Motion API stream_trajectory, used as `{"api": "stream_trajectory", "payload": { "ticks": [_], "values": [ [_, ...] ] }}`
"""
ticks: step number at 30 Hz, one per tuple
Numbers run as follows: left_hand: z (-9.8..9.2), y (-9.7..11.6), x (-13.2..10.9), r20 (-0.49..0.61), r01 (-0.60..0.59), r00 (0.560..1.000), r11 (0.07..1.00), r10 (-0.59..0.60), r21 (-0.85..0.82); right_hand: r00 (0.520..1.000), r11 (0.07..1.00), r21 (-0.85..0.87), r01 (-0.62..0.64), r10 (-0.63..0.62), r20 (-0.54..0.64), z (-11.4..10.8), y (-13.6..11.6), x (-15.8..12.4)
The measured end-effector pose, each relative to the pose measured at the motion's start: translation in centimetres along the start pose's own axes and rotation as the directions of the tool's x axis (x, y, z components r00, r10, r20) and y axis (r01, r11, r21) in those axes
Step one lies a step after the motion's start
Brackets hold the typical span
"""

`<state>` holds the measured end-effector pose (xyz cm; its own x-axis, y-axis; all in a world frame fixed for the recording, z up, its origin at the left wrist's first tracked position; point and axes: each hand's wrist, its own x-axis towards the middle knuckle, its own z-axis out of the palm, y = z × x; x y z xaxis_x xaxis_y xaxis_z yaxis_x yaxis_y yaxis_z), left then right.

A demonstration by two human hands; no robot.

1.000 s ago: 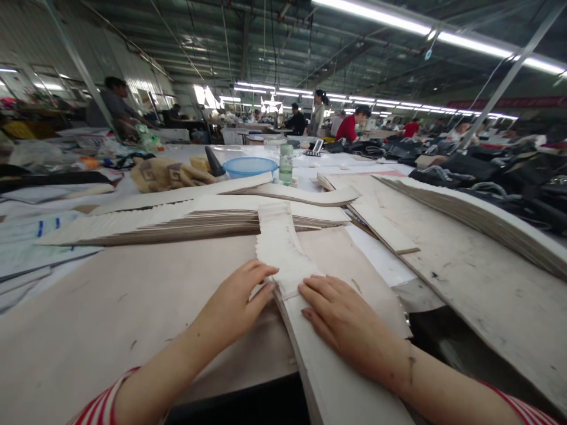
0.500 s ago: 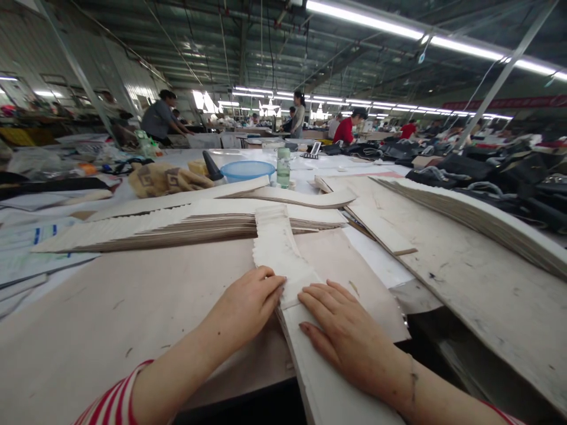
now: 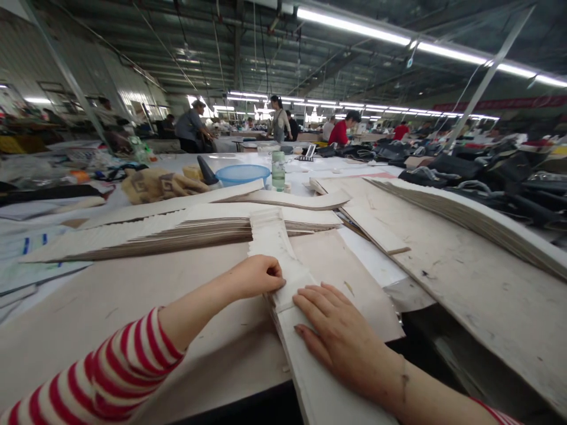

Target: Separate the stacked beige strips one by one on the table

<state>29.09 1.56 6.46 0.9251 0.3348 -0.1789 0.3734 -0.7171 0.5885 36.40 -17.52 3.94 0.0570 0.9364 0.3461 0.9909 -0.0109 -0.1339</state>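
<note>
A long stack of off-white strips (image 3: 275, 242) runs from the bottom centre away from me, its far end resting on another fanned stack (image 3: 199, 227). My left hand (image 3: 261, 276) is closed at the left edge of the strips, thumb and forefinger pinched together; whatever is between them is too small to make out. Flat on top of the near part lies my right hand (image 3: 330, 321), fingers stretched out and slightly apart. A raised fold or edge crosses the strips between the two hands.
Pale sheets (image 3: 177, 295) lie under the strips. Beyond are a blue basin (image 3: 243, 173), a green bottle (image 3: 278, 170) and a patterned cloth (image 3: 162, 186). At right, a board (image 3: 465, 283) bears another stack (image 3: 478, 218), near dark bags (image 3: 460, 168). Several people stand farther off.
My left hand has turned and curled its fingers, and more striped sleeve shows. My right hand stays on the strips. The view has shifted slightly; people in the background have moved.
</note>
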Motion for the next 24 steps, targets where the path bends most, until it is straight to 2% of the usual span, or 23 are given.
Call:
{"api": "stream_trajectory", "payload": {
  "ticks": [4, 7, 9, 11, 13, 16, 18, 19, 24],
  "values": [
    [-0.9, 1.7, -0.4, 0.001, -0.072, 0.997, 0.996, 0.072, 0.048, 0.999, 1.000, -0.021, 0.010, -0.011, -0.032, 0.1, -0.1, -0.2],
    [-1.2, 2.4, -0.9, 0.073, 0.000, 0.997, 0.989, 0.010, -0.145, 0.998, 0.999, -0.041, 0.016, -0.018, -0.052, 0.1, -0.1, -0.3],
    [-1.1, 2.6, -0.9, 0.122, 0.098, 0.990, 0.949, -0.064, -0.300, 0.999, 0.998, -0.054, 0.015, -0.018, -0.048, 0.2, -0.2, -0.3],
    [-0.9, 2.7, -0.7, 0.157, 0.140, 0.984, 0.898, -0.081, -0.416, 0.999, 0.998, -0.066, 0.021, -0.024, -0.049, 0.3, -0.2, -0.3],
    [-0.4, 2.9, -0.3, 0.181, 0.112, 0.983, 0.853, -0.021, -0.510, 0.998, 0.997, -0.074, 0.025, -0.030, -0.063, 0.4, -0.2, -0.3],
    [0.5, 3.0, 0.4, 0.156, -0.027, 0.977, 0.806, 0.148, -0.592, 0.997, 0.997, -0.073, 0.017, -0.023, -0.072, 0.5, -0.2, -0.3],
    [1.1, 2.9, 0.8, 0.129, -0.100, 0.968, 0.805, 0.213, -0.585, 0.998, 0.998, -0.061, 0.015, -0.019, -0.065, 0.4, -0.2, -0.3],
    [1.3, 2.7, 0.9, 0.117, -0.109, 0.971, 0.819, 0.210, -0.563, 0.998, 0.999, -0.052, 0.015, -0.018, -0.063, 0.4, -0.2, -0.3],
    [1.5, 2.5, 1.1, 0.058, -0.043, 0.996, 0.943, 0.066, -0.331, 1.000, 1.000, 0.002, 0.001, -0.001, -0.030, 0.1, -0.1, -0.2]
  ]
}}
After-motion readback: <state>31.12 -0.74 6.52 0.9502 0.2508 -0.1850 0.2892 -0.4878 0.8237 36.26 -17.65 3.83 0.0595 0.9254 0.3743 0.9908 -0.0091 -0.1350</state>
